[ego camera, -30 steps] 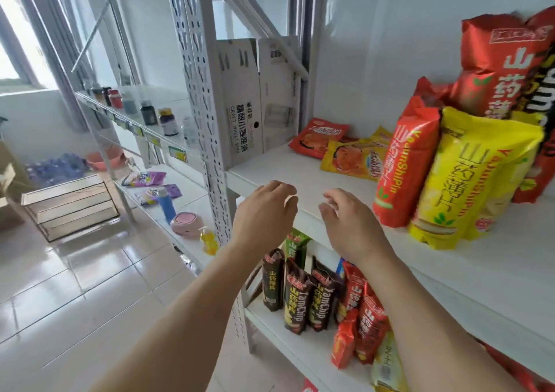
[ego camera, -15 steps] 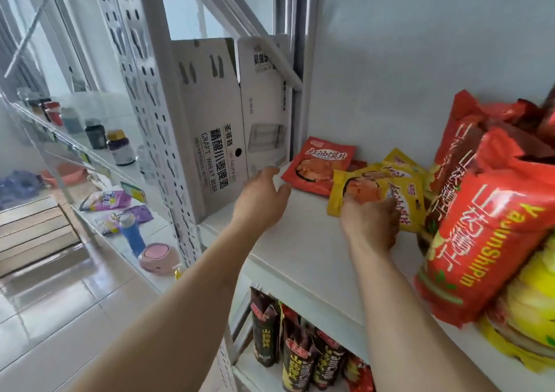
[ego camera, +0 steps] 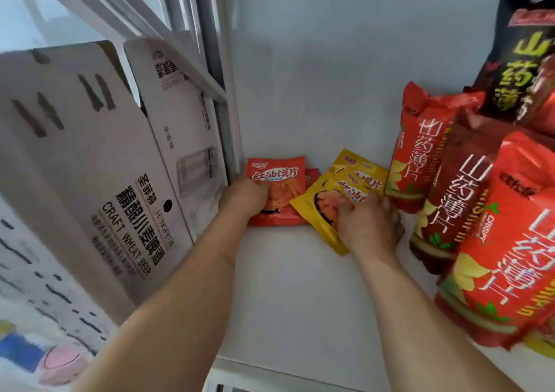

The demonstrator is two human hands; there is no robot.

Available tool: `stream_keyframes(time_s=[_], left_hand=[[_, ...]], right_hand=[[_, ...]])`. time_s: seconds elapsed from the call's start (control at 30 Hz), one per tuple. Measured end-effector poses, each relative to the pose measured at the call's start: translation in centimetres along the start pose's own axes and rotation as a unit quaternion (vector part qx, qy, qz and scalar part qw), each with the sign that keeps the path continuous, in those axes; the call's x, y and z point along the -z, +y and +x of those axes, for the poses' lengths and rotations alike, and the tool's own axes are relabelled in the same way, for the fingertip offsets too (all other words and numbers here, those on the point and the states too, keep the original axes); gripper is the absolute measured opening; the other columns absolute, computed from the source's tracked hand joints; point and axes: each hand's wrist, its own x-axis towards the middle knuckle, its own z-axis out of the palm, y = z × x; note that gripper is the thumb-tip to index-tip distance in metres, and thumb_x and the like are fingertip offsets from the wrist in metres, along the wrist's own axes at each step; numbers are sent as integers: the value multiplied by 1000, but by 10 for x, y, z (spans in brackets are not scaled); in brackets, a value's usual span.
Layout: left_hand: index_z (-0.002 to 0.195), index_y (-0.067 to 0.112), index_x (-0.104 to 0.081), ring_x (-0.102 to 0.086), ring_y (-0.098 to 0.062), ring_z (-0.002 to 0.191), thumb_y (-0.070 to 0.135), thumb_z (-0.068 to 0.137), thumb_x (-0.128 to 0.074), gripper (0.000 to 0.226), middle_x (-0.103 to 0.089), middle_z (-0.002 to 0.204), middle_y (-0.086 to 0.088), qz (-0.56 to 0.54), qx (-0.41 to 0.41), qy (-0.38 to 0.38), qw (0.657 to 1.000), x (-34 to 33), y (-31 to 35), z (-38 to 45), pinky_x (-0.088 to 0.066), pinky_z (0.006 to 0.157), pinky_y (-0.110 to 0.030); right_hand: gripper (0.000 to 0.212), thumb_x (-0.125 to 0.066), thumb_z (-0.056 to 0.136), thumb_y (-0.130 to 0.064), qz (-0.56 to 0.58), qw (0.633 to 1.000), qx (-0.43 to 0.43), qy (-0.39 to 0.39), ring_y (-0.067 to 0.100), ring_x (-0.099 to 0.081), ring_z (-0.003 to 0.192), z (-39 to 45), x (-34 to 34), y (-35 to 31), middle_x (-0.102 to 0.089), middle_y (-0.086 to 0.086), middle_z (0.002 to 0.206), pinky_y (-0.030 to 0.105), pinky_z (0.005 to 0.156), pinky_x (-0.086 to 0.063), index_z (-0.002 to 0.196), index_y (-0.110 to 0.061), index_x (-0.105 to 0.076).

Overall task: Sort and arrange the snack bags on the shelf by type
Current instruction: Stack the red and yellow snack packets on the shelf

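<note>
1. White shelf (ego camera: 288,295): fills the lower middle, running back to a pale wall at 12 o'clock.
2. Grey cardboard boxes (ego camera: 99,181) printed "CRAFT WHEAT BEER": upright at 9 o'clock along the shelf's left end, against the metal upright.
3. Large red snack bags (ego camera: 504,259): leaning in a row at 3 o'clock, from the back wall to the front edge, printed in white characters with yellow trim.
4. Black snack bag (ego camera: 519,61): propped above the red ones at 1 to 2 o'clock, yellow-green characters on it.
5. Small yellow packets (ego camera: 339,190): stacked askew just right of centre at the back of the shelf, touching the nearest large red bag on their 3 o'clock side.
6. Small red packets (ego camera: 285,181): flat at the back corner near centre, just beside the boxes; a second red edge peeks out behind the top one.
7. Right hand (ego camera: 369,226): laid over the lower yellow packet, fingers curled down onto its face; whether pinching or only pressing, cannot tell.
8. Left hand (ego camera: 243,199): on the left edge of the top red packet, fingers bent round it, grasping.
</note>
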Motion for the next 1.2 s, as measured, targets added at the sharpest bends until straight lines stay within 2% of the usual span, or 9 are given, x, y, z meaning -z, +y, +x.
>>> stream_keyframes(time_s=[0.27, 0.43, 0.63, 0.7, 0.8, 0.9, 0.97, 1.07, 1.2], left_hand=[[134, 10, -50, -57, -36, 121, 41, 99, -51, 47, -61, 134, -17, -64, -47, -3, 997, -11, -6, 10, -43, 89, -34], [131, 11, -54, -60, -32, 116, 35, 100, -51, 39, -63, 131, -12, -122, -77, -28, 989, -11, -8, 8, -36, 79, -27], [135, 10, -54, -59, -30, 119, 21, 100, -54, 36, -63, 130, -9, -192, -63, -42, 978, -2, -5, 2, -40, 88, -27], [132, 15, -56, -64, -27, 110, 18, 98, -57, 34, -66, 125, -5, -272, -40, -59, 960, 0, -4, 3, -49, 94, -33], [124, 10, -54, -72, -26, 86, 12, 95, -63, 30, -72, 105, -10, -439, 55, -118, 889, 2, -4, 3, -59, 74, -38], [115, 2, -64, -72, -30, 83, 15, 94, -67, 25, -74, 100, -16, -468, 111, -169, 860, 6, -5, 2, -60, 74, -41], [112, 4, -68, -72, -31, 86, 16, 92, -69, 23, -75, 100, -16, -457, 120, -186, 861, 9, -8, 2, -59, 82, -44], [104, 6, -67, -70, -29, 78, 9, 93, -67, 11, -73, 94, -15, -438, 117, -172, 875, 14, -12, 3, -58, 74, -39], [97, 13, -60, -70, -32, 88, 8, 96, -63, 6, -71, 98, -12, -399, 102, -114, 904, 22, -21, 5, -57, 84, -45]], right_hand=[[87, -31, 93, -63, -49, 994, -87, -55, 32, -11, 148, 2, -8, -6, -20, 16, 159, 47, 117, -11, 153, -3, -10], [78, -21, 96, -62, -18, 996, -61, -61, 28, -20, 146, 15, -12, -11, -31, 13, 155, 47, 116, -14, 152, -8, -19], [70, -18, 97, -62, -29, 997, -13, -73, 28, -33, 140, 25, -13, -9, -44, 10, 147, 47, 114, -22, 144, -16, -40], [68, -18, 97, -62, -33, 996, -1, -82, 27, -35, 139, 28, -12, -8, -45, 8, 147, 46, 113, -23, 143, -17, -41], [67, -20, 96, -64, -25, 996, 11, -82, 29, -44, 131, 32, -12, -6, -53, 7, 140, 45, 109, -30, 138, -20, -46], [67, -23, 94, -68, -13, 995, 28, -95, 30, -48, 128, 33, -11, -6, -55, 6, 138, 43, 105, -33, 137, -22, -47], [66, -25, 94, -68, -3, 992, 49, -115, 30, -50, 127, 32, -11, -8, -56, 4, 138, 42, 104, -33, 136, -23, -47], [74, -29, 86, -78, 4, 994, 43, -100, 29, -49, 128, 31, -13, -12, -56, 4, 137, 43, 104, -34, 131, -23, -50], [109, -22, 73, -91, -62, 992, -41, -102, 31, -18, 146, 30, -21, -22, -32, 14, 154, 48, 116, -15, 144, -10, -39]])
